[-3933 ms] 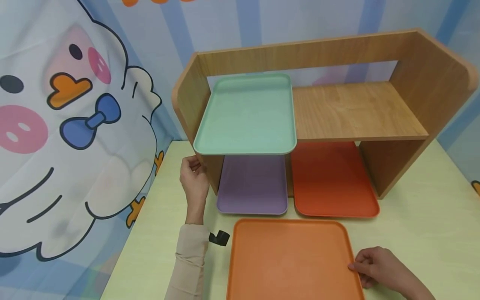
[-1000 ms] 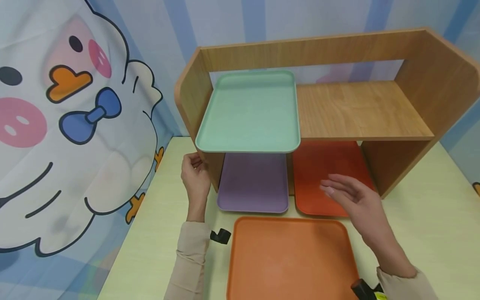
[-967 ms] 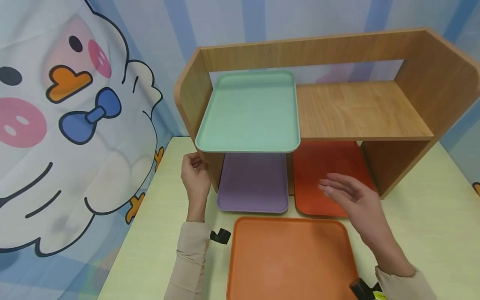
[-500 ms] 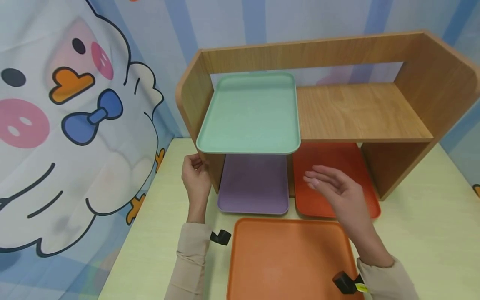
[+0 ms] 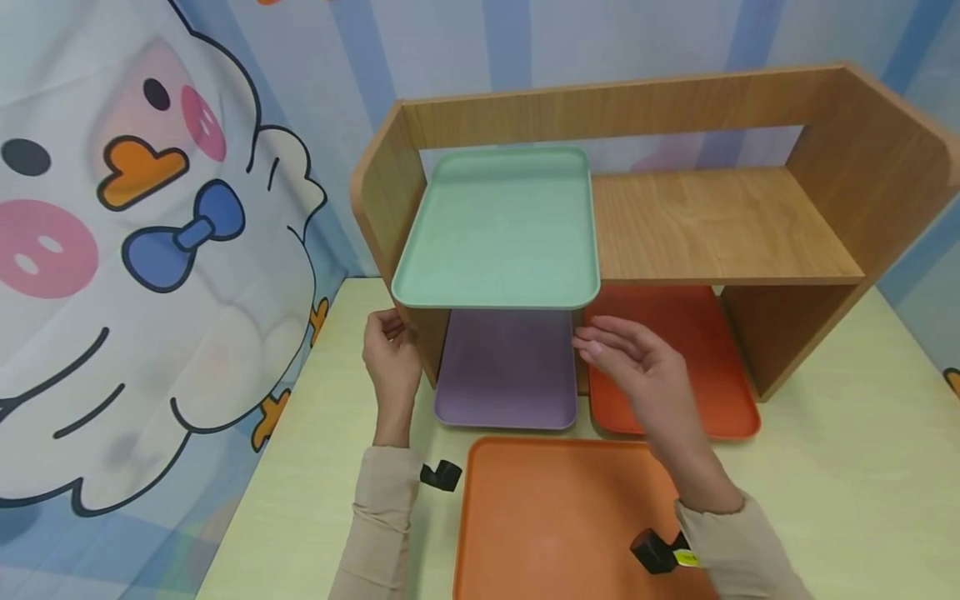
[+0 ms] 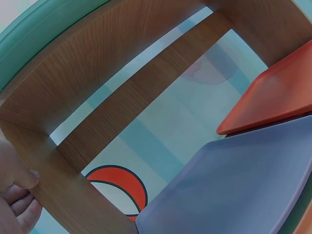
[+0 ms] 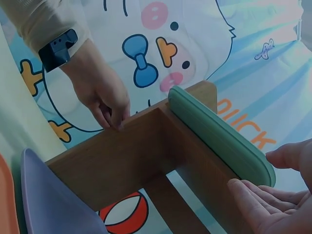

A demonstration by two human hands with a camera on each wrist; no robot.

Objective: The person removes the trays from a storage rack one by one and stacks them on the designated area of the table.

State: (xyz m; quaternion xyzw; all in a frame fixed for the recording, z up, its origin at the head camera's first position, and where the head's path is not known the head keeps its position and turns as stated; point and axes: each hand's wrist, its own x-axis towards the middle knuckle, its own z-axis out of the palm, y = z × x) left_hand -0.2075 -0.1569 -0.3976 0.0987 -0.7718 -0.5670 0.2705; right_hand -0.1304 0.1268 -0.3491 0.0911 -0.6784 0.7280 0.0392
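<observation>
A light wooden two-tier shelf [image 5: 720,221] stands on the table. My left hand [image 5: 392,358] grips the front edge of its left side panel, thumb on one face and fingers curled behind, as the left wrist view shows. On the upper tier lies a mint green tray [image 5: 498,229], its front edge overhanging the board. My right hand [image 5: 645,375] is raised with relaxed fingers just below that tray's front right corner, thumb apart from the fingers and nothing held. Below are a purple tray [image 5: 506,375] on the left and a red tray [image 5: 705,367] on the right.
In front of the shelf an orange tray [image 5: 555,517] lies on the pale yellow table [image 5: 300,467], partly under my right forearm. Behind stands a wall cloth [image 5: 622,42] with a cartoon duck. The upper tier's right half is bare wood.
My right hand has let go of the orange tray's right edge, risen, and moved forward and left over the red tray toward the green tray's corner. My left hand has stayed on the panel.
</observation>
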